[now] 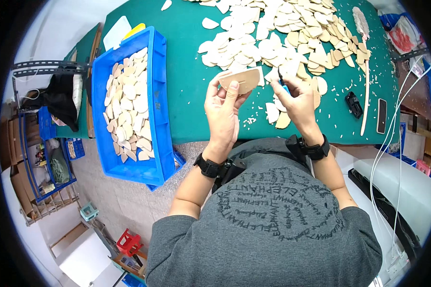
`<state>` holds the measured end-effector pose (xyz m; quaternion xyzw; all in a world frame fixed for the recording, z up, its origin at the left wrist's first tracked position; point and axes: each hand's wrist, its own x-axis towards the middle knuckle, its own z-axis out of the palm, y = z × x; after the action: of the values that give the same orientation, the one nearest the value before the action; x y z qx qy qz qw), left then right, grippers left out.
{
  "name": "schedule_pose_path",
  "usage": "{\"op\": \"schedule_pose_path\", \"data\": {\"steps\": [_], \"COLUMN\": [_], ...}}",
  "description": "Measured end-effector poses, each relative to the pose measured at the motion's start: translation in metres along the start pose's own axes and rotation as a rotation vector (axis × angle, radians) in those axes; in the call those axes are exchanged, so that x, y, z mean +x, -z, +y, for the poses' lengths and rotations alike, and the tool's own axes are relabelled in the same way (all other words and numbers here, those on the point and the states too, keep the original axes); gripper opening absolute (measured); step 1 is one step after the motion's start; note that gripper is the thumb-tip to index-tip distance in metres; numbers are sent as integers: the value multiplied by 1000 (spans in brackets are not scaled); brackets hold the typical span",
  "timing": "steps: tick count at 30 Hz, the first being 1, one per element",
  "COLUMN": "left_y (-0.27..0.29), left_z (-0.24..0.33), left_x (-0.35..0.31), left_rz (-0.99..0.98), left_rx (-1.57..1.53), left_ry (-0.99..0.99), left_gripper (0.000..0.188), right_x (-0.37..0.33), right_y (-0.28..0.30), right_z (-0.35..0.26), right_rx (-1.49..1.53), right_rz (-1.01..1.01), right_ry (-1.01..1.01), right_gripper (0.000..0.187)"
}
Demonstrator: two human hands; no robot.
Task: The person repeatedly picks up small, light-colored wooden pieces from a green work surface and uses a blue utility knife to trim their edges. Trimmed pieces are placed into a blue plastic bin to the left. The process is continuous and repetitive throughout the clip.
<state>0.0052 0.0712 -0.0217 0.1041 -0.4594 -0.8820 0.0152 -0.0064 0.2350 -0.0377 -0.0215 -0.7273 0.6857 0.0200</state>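
Observation:
My left hand (223,107) is closed round a flat tan half-round piece (242,81), its thumb pressed on the face near a few short slits. The piece has a pale edge and is tilted up over the table. Just right of it, my right hand (297,100) grips a small tool (285,88) with a blue handle and a dark, thin tip pointing away from me. The fingers hide most of that tool, so I cannot tell its exact kind. Beyond both hands spreads a heap of similar cream and tan flat pieces (246,45).
A blue plastic crate (158,95) holding many pieces stands left, beside the green tabletop (187,62). At the right lie a black object (353,104), a phone (381,116) and a long stick with a fuzzy head (360,23). Small pale scraps dot the cloth. White cables (387,138) hang at the right.

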Motion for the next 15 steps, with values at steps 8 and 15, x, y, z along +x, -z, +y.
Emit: {"op": "schedule_pose_path", "data": {"steps": [8, 15], "left_y": [117, 71], "left_z": [83, -89], "left_x": [46, 102], "left_rz": [510, -140], "left_rx": [-190, 1260], "left_ry": [-478, -82], "left_gripper": [44, 50], "right_x": [0, -6], "right_y": [40, 54], "right_z": [13, 13], "right_rx": [17, -31], "right_rz": [51, 85], "right_ry": [-64, -107], "right_gripper": [15, 15]}}
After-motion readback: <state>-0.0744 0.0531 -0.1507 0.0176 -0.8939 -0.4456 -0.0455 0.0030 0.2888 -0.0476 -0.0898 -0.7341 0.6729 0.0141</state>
